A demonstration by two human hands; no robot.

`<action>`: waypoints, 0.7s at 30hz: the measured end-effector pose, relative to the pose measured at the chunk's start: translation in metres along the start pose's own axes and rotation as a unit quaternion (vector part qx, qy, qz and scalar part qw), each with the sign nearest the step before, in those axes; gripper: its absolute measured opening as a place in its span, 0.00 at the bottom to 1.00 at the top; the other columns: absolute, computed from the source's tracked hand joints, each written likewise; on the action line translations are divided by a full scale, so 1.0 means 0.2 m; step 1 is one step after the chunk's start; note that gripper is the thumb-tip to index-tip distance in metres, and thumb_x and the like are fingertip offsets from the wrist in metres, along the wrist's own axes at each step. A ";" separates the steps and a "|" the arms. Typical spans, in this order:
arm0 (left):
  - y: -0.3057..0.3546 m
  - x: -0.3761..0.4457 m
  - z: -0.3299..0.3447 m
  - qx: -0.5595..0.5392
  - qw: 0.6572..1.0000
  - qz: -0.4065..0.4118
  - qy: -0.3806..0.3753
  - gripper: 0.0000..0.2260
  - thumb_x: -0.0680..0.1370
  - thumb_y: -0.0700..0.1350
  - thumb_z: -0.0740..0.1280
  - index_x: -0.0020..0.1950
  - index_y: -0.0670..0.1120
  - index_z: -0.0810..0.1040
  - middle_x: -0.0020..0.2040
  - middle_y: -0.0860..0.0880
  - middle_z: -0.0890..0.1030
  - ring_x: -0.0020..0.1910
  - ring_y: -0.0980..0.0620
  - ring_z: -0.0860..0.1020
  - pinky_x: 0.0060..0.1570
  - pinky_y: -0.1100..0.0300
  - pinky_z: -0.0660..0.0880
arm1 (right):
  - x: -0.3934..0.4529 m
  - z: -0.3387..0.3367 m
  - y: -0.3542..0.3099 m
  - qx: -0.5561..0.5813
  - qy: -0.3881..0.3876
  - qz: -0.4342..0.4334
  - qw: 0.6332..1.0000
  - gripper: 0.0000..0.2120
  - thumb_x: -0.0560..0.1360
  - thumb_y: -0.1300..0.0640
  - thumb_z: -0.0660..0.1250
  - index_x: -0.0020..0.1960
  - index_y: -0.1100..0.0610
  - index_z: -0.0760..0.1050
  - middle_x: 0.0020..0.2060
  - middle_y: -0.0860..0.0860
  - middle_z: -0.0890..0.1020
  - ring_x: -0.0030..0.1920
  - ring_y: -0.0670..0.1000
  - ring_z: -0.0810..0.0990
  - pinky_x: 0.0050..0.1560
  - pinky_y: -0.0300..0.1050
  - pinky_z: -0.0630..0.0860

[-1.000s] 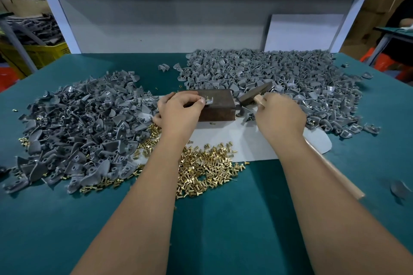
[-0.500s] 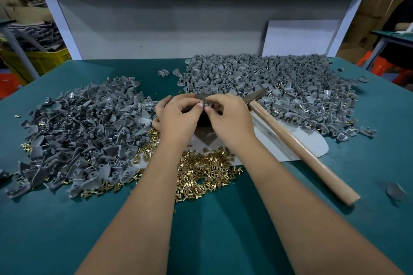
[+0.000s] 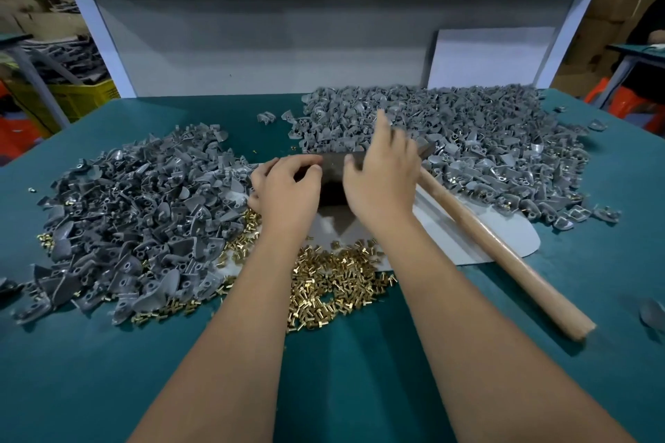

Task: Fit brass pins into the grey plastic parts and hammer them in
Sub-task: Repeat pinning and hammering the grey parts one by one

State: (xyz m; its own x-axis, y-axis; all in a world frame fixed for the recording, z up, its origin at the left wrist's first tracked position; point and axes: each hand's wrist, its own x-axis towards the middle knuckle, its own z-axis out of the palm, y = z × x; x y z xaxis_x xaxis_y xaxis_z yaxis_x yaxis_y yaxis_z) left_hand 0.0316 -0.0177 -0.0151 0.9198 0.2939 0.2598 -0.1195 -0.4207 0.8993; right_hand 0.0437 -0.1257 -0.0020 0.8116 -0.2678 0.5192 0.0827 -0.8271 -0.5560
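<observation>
Left heap of grey plastic parts (image 3: 136,212): curved, wedge-like mouldings with round holes, spread toward the table's left edge. Brass pins (image 3: 334,280): short, shiny, flanged, scattered at centre beneath both forearms. Left hand (image 3: 288,191), fingers curled at the dark metal block (image 3: 334,169); whether it holds a part cannot be told. Right hand (image 3: 383,176), fingers extended and loose, above the block. Wooden-handled hammer (image 3: 503,255) lies diagonally on a white sheet (image 3: 518,237). Right heap of parts (image 3: 485,140) reaches the back panel. Bare teal tabletop (image 3: 360,388) lies nearest the viewer.
</observation>
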 end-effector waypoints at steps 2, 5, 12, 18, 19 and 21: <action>0.00 0.01 -0.01 0.010 1.000 0.011 0.016 0.14 0.77 0.42 0.63 0.49 0.61 0.81 0.45 0.70 0.65 0.66 0.53 0.63 0.67 0.51 0.57 | -0.05 0.03 0.00 -0.033 -0.007 -0.065 0.997 0.32 0.75 0.53 0.67 0.75 0.53 0.58 0.66 0.52 0.69 0.67 0.54 0.64 0.69 0.52 0.59; -0.01 0.02 -0.07 0.049 0.997 0.008 0.064 0.21 0.73 0.35 0.61 0.54 0.58 0.82 0.50 0.59 0.78 0.60 0.50 0.73 0.64 0.46 0.70 | -0.09 0.00 -0.03 -0.011 -0.005 -0.145 0.989 0.19 0.76 0.56 0.64 0.67 0.54 0.70 0.59 0.52 0.76 0.60 0.53 0.70 0.63 0.49 0.66; -0.11 0.07 -0.29 0.282 0.954 -0.041 0.094 0.19 0.73 0.38 0.64 0.62 0.50 0.81 0.58 0.43 0.81 0.65 0.39 0.72 0.63 0.46 0.68 | -0.23 0.03 -0.15 -0.054 -0.198 -0.324 0.923 0.10 0.75 0.61 0.60 0.52 0.59 0.77 0.48 0.53 0.79 0.53 0.56 0.75 0.44 0.45 0.72; -0.11 0.05 -0.29 0.360 0.929 -0.068 0.056 0.14 0.74 0.42 0.64 0.55 0.50 0.84 0.60 0.42 0.79 0.69 0.39 0.66 0.65 0.47 0.60 | -0.27 0.06 -0.18 -0.094 -0.238 -0.345 0.903 0.10 0.74 0.57 0.63 0.51 0.60 0.78 0.50 0.53 0.75 0.54 0.55 0.70 0.44 0.43 0.60; -0.11 0.05 -0.29 0.363 0.927 -0.073 0.056 0.13 0.74 0.42 0.64 0.53 0.51 0.85 0.56 0.43 0.81 0.67 0.39 0.67 0.63 0.47 0.60 | -0.26 0.05 -0.18 -0.088 -0.243 -0.341 0.904 0.09 0.74 0.59 0.62 0.52 0.60 0.78 0.50 0.53 0.74 0.54 0.55 0.70 0.43 0.43 0.60; -0.10 0.05 -0.28 0.368 0.924 -0.086 0.058 0.10 0.74 0.43 0.65 0.48 0.53 0.85 0.46 0.48 0.80 0.66 0.40 0.66 0.63 0.45 0.58 | -0.26 0.05 -0.19 -0.076 -0.253 -0.327 0.907 0.09 0.75 0.62 0.62 0.52 0.60 0.78 0.50 0.53 0.74 0.55 0.54 0.70 0.42 0.44 0.63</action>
State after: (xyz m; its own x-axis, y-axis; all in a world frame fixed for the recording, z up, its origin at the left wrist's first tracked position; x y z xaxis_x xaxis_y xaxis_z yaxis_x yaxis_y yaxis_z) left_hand 0.0224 0.0416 -0.0119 0.8502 0.4831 0.2092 0.3512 -0.8166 0.4581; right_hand 0.0046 -0.0762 -0.0148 0.7828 0.5344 0.3190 0.5926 -0.7965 -0.1200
